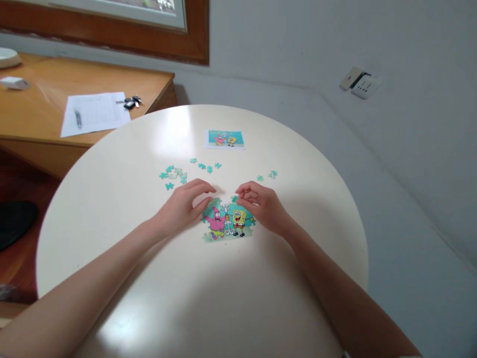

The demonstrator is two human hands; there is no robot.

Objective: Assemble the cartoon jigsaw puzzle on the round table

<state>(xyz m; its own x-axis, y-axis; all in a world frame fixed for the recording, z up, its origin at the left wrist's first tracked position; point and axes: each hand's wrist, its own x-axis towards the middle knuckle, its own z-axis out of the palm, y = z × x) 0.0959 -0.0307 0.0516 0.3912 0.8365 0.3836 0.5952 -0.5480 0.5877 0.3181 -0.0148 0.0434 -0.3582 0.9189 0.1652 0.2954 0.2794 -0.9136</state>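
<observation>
A partly assembled cartoon jigsaw puzzle [228, 223] lies on the round cream table [149, 278]. My left hand [184, 205] rests at the puzzle's upper left corner with its fingers curled over the edge. My right hand [261, 204] sits at the upper right, fingertips pinched on a small teal puzzle piece [234, 199] at the top edge. Loose teal pieces [175, 176] lie scattered beyond my left hand, more loose pieces [204, 165] sit farther back, and a few pieces [269, 175] lie beyond my right hand.
A small reference picture card [224, 138] lies at the table's far side. A wooden desk [33, 109] at the left holds a paper sheet [95, 113], a pen and keys [130, 102]. White wall with switch plates [360, 83] runs at the right.
</observation>
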